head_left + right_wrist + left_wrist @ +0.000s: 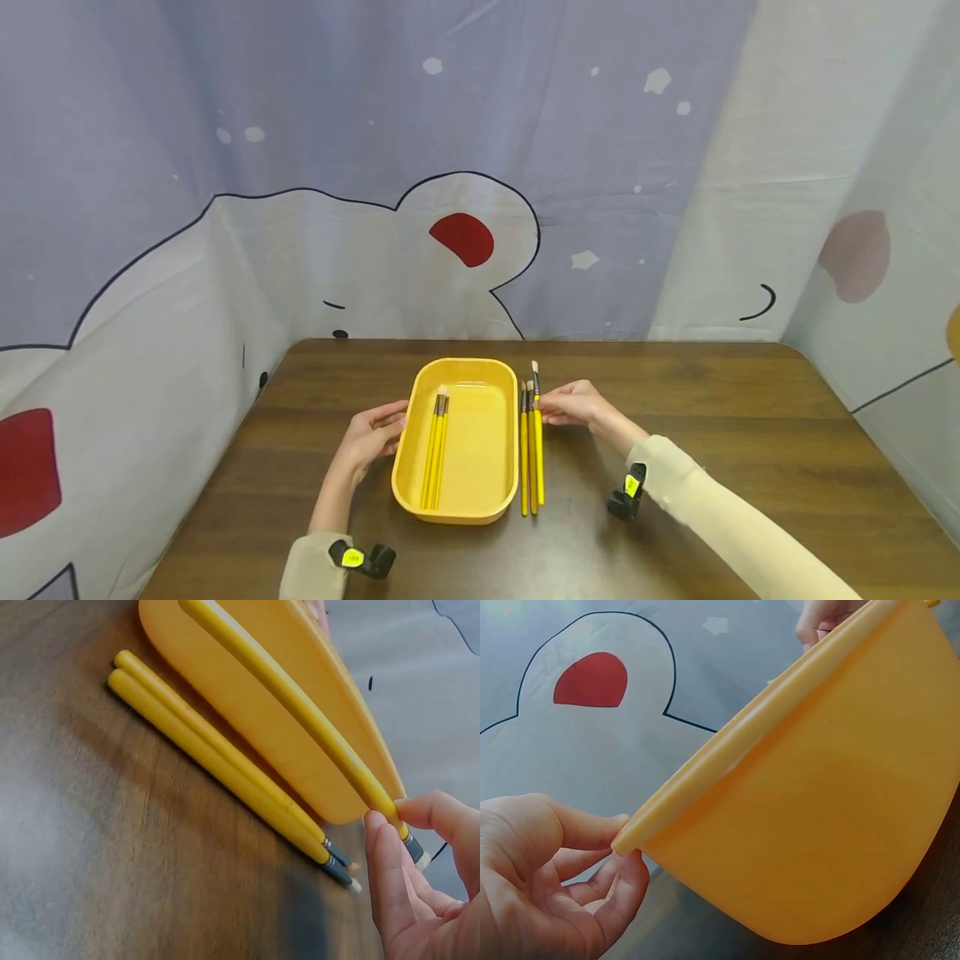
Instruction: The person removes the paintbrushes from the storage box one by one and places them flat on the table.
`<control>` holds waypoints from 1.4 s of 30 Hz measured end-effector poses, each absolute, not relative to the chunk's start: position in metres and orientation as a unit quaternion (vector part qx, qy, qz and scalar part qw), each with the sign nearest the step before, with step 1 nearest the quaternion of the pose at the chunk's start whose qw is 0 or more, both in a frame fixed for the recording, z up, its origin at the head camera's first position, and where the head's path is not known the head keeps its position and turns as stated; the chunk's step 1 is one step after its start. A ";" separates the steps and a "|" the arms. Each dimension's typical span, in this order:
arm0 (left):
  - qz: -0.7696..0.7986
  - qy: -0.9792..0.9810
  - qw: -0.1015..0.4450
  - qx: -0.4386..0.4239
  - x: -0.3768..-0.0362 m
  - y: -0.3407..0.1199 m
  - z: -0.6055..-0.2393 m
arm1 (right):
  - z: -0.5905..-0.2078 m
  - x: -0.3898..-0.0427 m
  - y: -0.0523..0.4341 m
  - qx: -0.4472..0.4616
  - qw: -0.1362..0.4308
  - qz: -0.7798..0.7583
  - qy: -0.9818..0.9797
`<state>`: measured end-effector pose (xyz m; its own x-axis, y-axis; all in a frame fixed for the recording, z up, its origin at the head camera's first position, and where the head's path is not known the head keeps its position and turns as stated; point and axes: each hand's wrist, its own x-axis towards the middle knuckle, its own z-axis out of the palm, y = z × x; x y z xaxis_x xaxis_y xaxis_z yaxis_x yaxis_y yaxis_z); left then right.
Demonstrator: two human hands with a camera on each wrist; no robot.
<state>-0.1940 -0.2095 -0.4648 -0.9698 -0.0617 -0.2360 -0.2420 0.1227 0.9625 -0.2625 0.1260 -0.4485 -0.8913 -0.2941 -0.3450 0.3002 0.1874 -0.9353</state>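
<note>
held brush (300, 705): in right hand (573, 402), along the tray's right side in head view, seems lifted off the table; yellow handle, dark ferrule, pale bristles
brush handling: likely light, stiff in the handle, soft only at bristles; smooth coat may let it roll or twist in the fingertips
brush hold: pinch handle near ferrule, as here; mid-handle probably balances better; keep off bristles
right hand: thumb and fingertips pinching held brush just below ferrule
yellow tray (480, 467): on table, between the hands; looks like light, fairly stiff plastic, could slide if bumped; best held by the rim
left hand (372, 433): thumb and finger pinching tray rim
table brushes (217, 766): two, side by side, right beside tray
tray brushes (435, 454): look like two, close together, leaning toward the tray's left side; a third can't be ruled out
counts: held brush 1, tray 1, hands 2, wrist cameras (363, 558) 2
table (675, 467): one, brown wood grain
backdrop cloth (585, 167): printed, behind table
</note>
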 end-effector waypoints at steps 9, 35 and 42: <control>0.662 0.739 0.068 -0.103 -0.193 -0.209 -0.467 | -0.460 -0.265 0.129 0.003 0.229 -0.634 0.739; 0.676 0.728 0.066 -0.096 -0.194 -0.209 -0.467 | -0.471 -0.263 0.130 0.013 0.222 -0.613 0.758; 0.668 0.735 0.069 -0.097 -0.194 -0.209 -0.468 | -0.473 -0.265 0.130 0.010 0.222 -0.607 0.763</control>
